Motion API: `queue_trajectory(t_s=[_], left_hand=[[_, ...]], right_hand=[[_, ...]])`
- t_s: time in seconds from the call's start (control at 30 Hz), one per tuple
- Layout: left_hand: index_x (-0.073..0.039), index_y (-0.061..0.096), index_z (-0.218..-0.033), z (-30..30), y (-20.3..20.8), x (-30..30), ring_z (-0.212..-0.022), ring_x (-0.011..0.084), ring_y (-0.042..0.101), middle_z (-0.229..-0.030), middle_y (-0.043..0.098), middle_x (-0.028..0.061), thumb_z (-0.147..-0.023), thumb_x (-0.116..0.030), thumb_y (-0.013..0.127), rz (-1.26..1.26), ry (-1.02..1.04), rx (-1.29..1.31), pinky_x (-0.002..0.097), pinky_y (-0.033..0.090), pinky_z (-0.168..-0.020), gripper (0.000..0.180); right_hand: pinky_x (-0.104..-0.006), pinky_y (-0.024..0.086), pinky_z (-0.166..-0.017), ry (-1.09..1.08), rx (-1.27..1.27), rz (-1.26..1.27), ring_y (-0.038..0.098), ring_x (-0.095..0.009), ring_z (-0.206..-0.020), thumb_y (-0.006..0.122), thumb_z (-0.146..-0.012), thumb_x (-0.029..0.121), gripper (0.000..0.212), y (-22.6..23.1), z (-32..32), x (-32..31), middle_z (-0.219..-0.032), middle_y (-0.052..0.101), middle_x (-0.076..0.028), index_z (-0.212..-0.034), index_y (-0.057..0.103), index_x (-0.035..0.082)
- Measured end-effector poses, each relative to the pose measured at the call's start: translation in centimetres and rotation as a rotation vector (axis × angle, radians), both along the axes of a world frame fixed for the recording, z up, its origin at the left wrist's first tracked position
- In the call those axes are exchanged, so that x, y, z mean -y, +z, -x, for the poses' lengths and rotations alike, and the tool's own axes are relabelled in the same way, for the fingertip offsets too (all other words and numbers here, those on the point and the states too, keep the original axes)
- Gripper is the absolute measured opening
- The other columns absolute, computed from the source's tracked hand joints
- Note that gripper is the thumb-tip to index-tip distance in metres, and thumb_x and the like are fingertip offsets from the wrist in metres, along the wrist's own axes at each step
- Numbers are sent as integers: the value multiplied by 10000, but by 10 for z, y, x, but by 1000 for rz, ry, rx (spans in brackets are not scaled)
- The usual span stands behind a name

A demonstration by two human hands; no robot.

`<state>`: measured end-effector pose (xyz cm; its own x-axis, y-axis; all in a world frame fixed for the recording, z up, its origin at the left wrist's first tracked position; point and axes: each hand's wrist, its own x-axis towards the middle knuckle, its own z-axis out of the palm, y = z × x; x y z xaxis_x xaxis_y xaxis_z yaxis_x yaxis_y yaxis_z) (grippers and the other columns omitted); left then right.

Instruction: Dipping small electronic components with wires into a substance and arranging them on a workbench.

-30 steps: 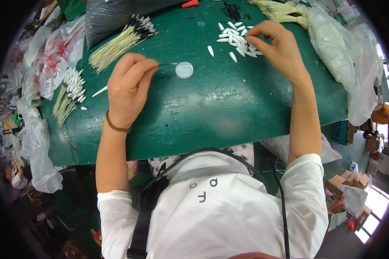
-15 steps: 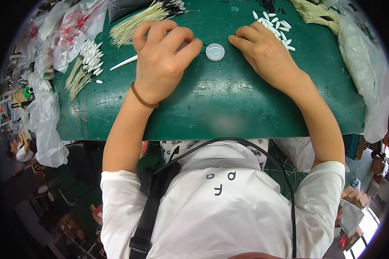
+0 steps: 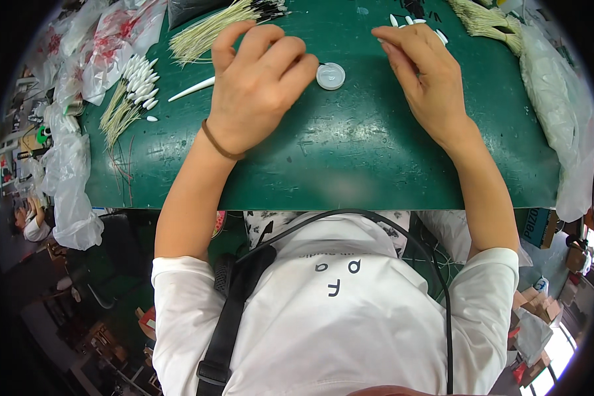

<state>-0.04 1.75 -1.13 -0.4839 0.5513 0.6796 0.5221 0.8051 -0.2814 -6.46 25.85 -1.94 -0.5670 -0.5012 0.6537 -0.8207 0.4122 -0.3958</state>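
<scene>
My left hand [image 3: 261,89] is closed in a pinch above the table, its wrist wearing a brown band. A small dark tip [image 3: 321,64] shows beside its fingers, at the rim of a round clear dish [image 3: 330,76] of pale contents; the rest of that thin piece is mostly hidden. To the right, my right hand [image 3: 432,82] has thumb and fingers drawn together; anything small between them cannot be made out. It partly covers a scatter of white pointed beads [image 3: 441,37]. A white tapered stick [image 3: 191,90] lies left of my left hand.
Bundled pale wires with black ends [image 3: 211,32] lie at the back left. White-tipped stems [image 3: 140,82] are grouped at the left, another pale bundle [image 3: 485,23] at the back right. Plastic bags [image 3: 554,99] hang over the green table's [image 3: 376,171] sides.
My right hand has drawn back from the white beads, turned more upright and brought its fingertips together. My left hand has shifted slightly right, staying pinched near the dish.
</scene>
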Motion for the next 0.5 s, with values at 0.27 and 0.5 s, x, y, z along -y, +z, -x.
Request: queue_trajectory(t_s=[0.27, 0.5], left_hand=[[-123, 684, -886, 0, -6, 6, -842, 181, 577, -874, 605, -13, -764, -59, 677, -188, 3, 150, 368, 368, -881, 138], [-120, 686, -895, -1, -7, 6, -817, 181, 570, -850, 595, -14, -794, -58, 700, -300, -13, 215, 353, 361, -829, 119]], right_hand=[[-265, 483, -672, 113, 563, 254, 603, -122, -747, 737, -853, 55, 153, -10, -6, 7, -883, 670, -46, -1005, 724, 50], [-327, 422, -859, 73, 377, 79, 563, -205, -940, 765, -812, 113, 113, -13, -2, 13, -917, 694, -26, -919, 766, 78]])
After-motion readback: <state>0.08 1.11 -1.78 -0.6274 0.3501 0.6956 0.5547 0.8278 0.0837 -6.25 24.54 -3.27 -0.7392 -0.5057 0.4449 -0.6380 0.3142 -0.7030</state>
